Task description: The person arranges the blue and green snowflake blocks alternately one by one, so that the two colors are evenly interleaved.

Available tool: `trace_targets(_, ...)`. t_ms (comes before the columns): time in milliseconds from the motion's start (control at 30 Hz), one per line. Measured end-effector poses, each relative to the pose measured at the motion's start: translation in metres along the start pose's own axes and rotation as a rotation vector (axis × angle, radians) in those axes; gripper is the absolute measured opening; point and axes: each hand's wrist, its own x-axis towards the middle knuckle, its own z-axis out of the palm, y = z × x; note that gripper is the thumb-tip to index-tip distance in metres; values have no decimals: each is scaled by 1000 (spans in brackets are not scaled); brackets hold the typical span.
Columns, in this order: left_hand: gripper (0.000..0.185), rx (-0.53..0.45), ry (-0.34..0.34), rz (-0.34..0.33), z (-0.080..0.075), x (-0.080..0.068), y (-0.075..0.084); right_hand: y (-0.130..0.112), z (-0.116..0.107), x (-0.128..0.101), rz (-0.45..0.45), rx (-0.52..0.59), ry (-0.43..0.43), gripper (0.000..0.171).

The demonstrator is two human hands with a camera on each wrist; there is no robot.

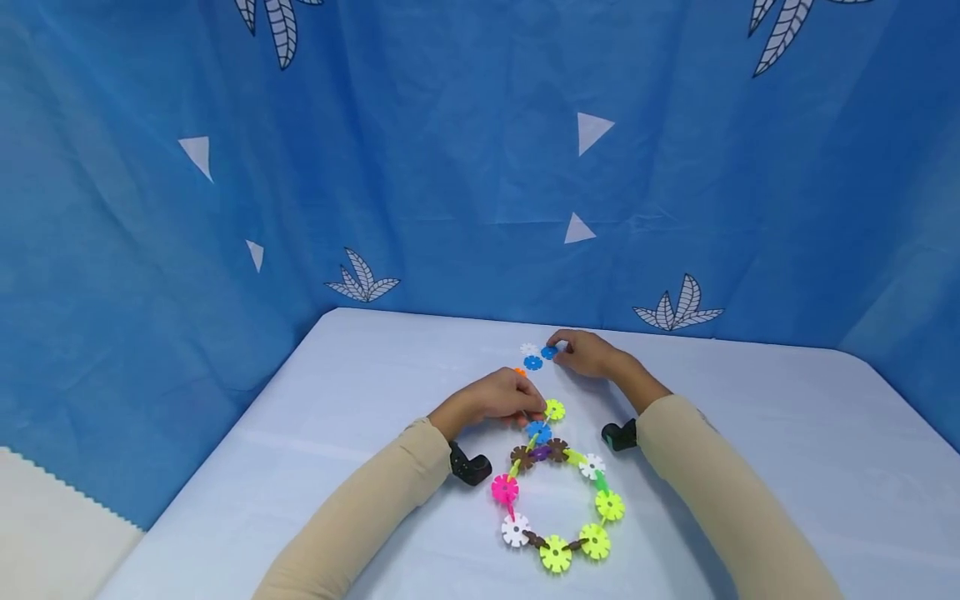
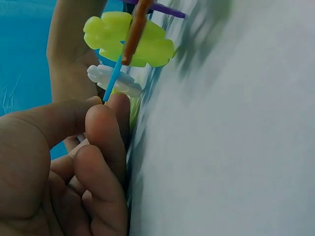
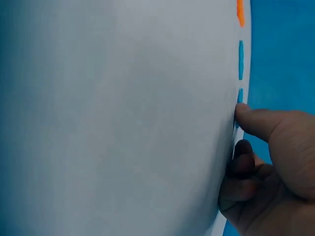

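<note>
A ring of linked plastic snowflake discs (image 1: 595, 541) in several colours lies on the table. At its far side, a blue snowflake disc (image 1: 538, 431) and a yellow-green snowflake disc (image 1: 554, 409) reach out from the ring. My left hand (image 1: 504, 396) is beside these two; in the left wrist view its thumb and finger pinch the edge of a blue disc (image 2: 113, 79). Farther off, my right hand (image 1: 588, 353) has thumb and index finger at opposite sides of a loose blue snowflake disc (image 1: 549, 352). The thumb partly covers that disc in the right wrist view.
Left of the right hand lie another loose blue disc (image 1: 532, 362) and a white disc (image 1: 528, 348). An orange disc (image 1: 520, 372) shows partly behind the left hand. A blue patterned curtain (image 1: 480, 208) hangs behind the white-covered table (image 1: 315, 392).
</note>
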Motion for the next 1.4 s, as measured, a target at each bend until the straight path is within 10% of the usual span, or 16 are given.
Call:
trace_targets(533, 12, -82, 28, -27, 2, 4, -3, 13, 5, -36, -70, 417, -29, 12)
trace_targets(1400, 12, -151, 29, 25, 2, 4, -8, 10, 12, -68, -253, 439, -144, 10)
